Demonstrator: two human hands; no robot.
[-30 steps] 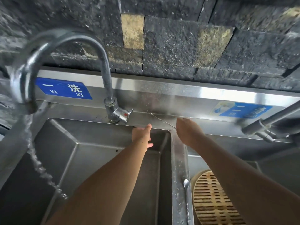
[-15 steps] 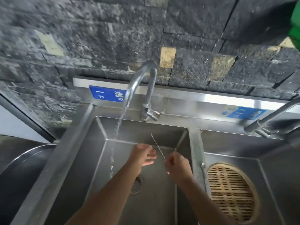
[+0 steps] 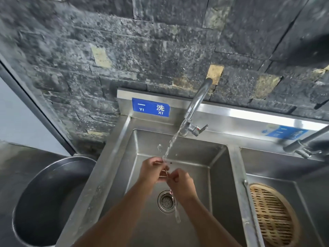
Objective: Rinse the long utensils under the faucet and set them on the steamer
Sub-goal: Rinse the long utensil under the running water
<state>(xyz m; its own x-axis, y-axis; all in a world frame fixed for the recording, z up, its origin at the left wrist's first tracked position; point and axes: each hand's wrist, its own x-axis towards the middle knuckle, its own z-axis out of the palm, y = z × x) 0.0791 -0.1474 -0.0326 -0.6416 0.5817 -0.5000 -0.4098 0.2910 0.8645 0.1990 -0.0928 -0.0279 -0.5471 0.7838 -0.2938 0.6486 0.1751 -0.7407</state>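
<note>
Dark stone wall backs a stainless double sink (image 3: 219, 175): faucet (image 3: 195, 102) runs into the L basin, where both hands hold a long thin fork (image 3: 176, 211) under the stream (image 3: 171, 141). Left hand (image 3: 153, 171) curls round its upper end, right hand (image 3: 181, 182) pinches the shaft w/ tines pointing down near the drain (image 3: 164, 202). Bamboo steamer (image 3: 270, 214) sits in the R basin.

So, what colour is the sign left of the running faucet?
The sign is blue with white characters, best seen in the head view.

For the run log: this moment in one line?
step: rinse | left hand, right hand: grip thin long metal utensil | under steel faucet stream | round bamboo steamer: utensil not yet there
</note>
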